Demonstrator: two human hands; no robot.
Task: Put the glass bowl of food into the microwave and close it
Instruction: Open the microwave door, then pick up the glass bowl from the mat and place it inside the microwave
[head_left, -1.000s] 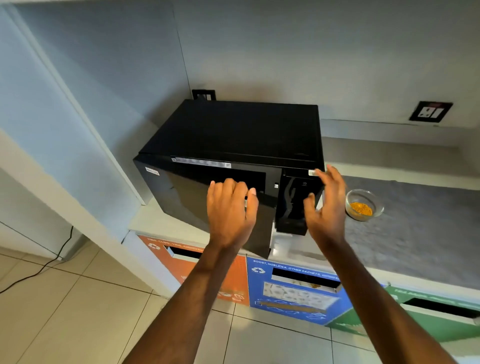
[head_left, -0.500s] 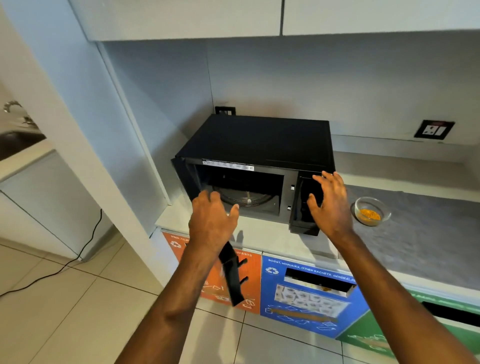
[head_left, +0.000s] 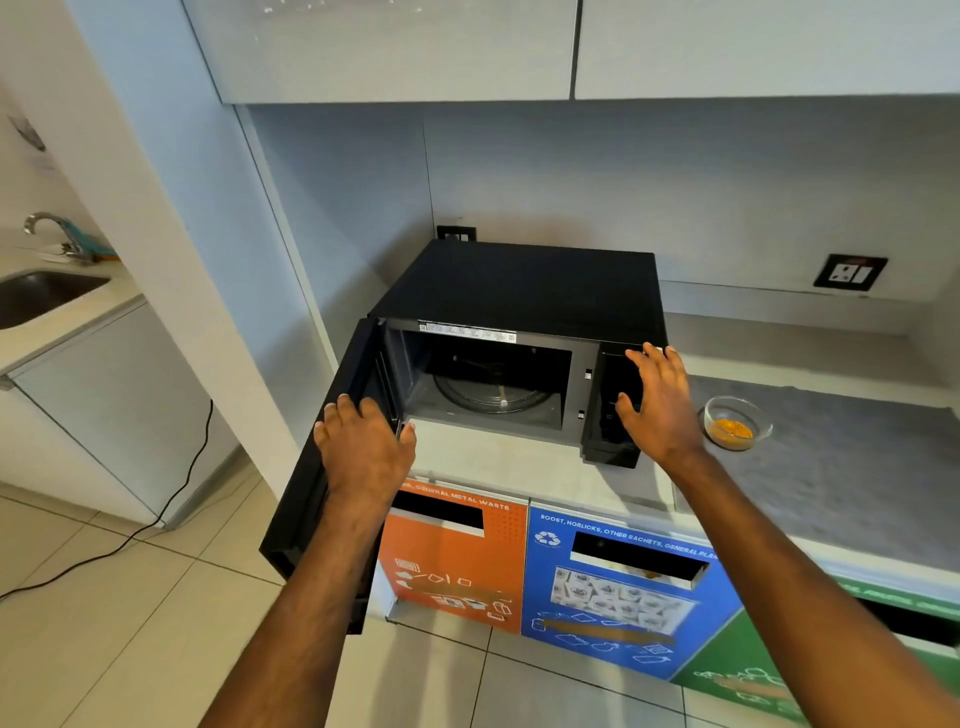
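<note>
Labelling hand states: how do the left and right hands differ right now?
The left hand grips the edge of the open black microwave door, fingers curled over it; the right hand lies flat with fingers spread on the black control panel, no grip. The left hand sits lower and nearer the camera than the right hand. Both touch the microwave; neither touches the glass bowl.

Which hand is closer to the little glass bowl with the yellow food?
The right hand. It rests on the microwave's control panel, just left of the glass bowl on the counter. The left hand holds the open door, on the microwave's far side.
</note>
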